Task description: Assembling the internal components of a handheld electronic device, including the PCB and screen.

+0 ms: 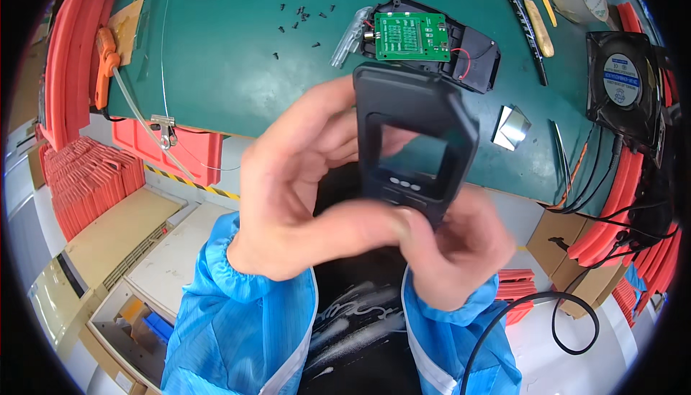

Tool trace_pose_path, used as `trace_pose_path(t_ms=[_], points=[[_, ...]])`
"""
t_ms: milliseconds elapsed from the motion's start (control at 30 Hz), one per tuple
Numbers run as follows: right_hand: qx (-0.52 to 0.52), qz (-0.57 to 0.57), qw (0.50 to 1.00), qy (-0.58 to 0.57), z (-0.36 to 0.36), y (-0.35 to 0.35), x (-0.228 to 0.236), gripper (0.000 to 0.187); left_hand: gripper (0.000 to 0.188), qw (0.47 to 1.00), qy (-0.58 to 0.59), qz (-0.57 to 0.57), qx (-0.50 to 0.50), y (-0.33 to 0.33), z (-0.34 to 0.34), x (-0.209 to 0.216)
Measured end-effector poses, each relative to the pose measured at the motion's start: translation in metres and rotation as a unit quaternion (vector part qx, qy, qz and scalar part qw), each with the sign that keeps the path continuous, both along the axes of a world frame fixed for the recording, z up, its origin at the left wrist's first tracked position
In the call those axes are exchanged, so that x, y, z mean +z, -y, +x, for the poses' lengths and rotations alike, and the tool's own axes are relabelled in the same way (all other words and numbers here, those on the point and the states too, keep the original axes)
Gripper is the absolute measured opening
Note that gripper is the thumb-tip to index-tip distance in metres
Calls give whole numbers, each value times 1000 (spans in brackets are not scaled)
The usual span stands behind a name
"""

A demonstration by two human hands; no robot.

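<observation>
I hold a black plastic device housing (414, 136) with an empty rectangular window and small buttons up close to the camera. My left hand (302, 186) wraps its left side and back, the thumb lying under it. My right hand (461, 251) grips its lower end from the right. Behind it on the green mat (230, 56) lies the other black half-shell (471, 53) with a green circuit board (412, 36) and red wires inside.
Several small black screws (302, 17) are scattered on the mat. A clear plastic piece (350, 35), a shiny metal plate (512, 127), hand tools (536, 24), a black fan (622, 78), an orange-handled tool (106, 64) and red foam strips (72, 56) surround the mat.
</observation>
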State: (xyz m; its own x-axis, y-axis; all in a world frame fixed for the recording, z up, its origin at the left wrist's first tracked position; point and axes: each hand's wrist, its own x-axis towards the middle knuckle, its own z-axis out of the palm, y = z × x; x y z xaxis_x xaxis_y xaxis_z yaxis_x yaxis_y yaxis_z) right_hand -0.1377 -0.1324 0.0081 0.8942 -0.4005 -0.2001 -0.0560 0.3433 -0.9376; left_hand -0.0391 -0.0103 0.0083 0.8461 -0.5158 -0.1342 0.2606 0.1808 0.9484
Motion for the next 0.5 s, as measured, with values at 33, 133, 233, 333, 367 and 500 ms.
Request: trace_pose_path(t_ms=[33,133,233,333,367,500], points=[[28,-252,967,4,0,2,3,26,98,1000,3,-1,6,2,-1,-1],[10,-555,828,78,9,5,-10,25,115,999,-16,-7,37,3,-1,0],[-50,-635,757,145,14,12,-25,24,107,996,-79,14,40,6,2,3],[-7,-660,739,134,13,27,-13,24,104,996,-84,-15,1,3,4,-8],[12,-665,736,128,12,32,-8,23,104,996,-79,-36,-13,-1,5,-13],[-89,-676,731,31,-6,71,-6,16,108,995,-50,-89,-14,-4,6,-22]])
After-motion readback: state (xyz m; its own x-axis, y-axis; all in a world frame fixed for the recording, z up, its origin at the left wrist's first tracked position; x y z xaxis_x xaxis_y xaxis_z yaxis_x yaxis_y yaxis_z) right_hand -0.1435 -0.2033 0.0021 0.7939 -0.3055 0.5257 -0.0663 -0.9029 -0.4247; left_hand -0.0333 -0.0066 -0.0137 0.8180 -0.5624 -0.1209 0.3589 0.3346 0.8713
